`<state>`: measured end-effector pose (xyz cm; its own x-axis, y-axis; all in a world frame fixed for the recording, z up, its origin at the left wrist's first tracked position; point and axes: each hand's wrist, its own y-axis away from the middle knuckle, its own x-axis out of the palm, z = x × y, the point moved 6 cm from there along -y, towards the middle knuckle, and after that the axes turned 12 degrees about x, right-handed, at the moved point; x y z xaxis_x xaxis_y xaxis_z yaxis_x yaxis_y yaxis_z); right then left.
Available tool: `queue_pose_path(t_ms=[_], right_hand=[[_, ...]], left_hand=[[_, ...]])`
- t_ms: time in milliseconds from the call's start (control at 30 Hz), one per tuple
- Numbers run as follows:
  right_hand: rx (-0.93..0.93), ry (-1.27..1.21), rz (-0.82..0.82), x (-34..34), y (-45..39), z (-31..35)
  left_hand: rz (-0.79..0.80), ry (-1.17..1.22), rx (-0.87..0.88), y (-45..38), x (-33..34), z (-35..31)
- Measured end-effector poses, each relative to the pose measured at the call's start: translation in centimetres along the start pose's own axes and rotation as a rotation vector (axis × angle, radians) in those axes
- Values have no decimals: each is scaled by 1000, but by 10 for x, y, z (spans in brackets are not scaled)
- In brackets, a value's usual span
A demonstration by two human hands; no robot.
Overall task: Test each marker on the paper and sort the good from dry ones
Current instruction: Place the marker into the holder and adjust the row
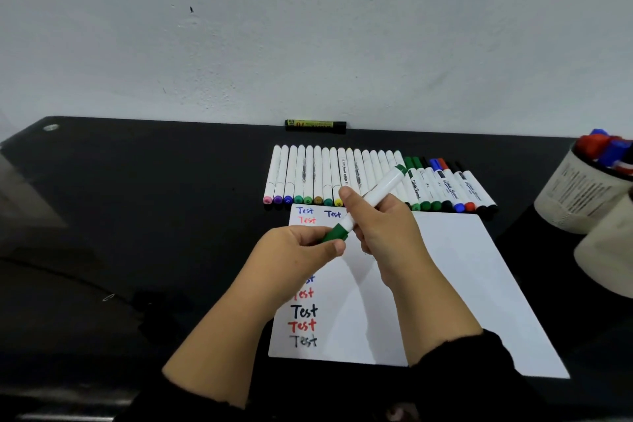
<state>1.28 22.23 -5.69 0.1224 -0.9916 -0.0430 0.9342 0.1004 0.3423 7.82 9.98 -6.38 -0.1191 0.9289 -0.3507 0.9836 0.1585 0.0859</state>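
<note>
— Black worktop point(171, 216), white wall behind. Where was the marker point(371, 197)?

— Above the paper point(462, 284). My right hand point(383, 226) had its grip closed round the barrel; my left hand point(301, 247) pinched the green cap point(334, 233). Light, stiff, smooth plastic, I judged; best held mid-barrel.

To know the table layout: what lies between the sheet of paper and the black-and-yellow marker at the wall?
In the head view, the row of markers lies between the paper and the black-and-yellow marker.
</note>
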Motion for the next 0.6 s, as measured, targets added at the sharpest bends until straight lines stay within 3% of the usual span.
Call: queue_pose_path(t_ms=[400, 600], right_hand=[[12, 18, -21, 4, 1, -4], [21, 20, -72, 6, -1, -3]], left_hand=[[108, 11, 15, 2, 3, 0], [49, -9, 16, 1, 4, -1]])
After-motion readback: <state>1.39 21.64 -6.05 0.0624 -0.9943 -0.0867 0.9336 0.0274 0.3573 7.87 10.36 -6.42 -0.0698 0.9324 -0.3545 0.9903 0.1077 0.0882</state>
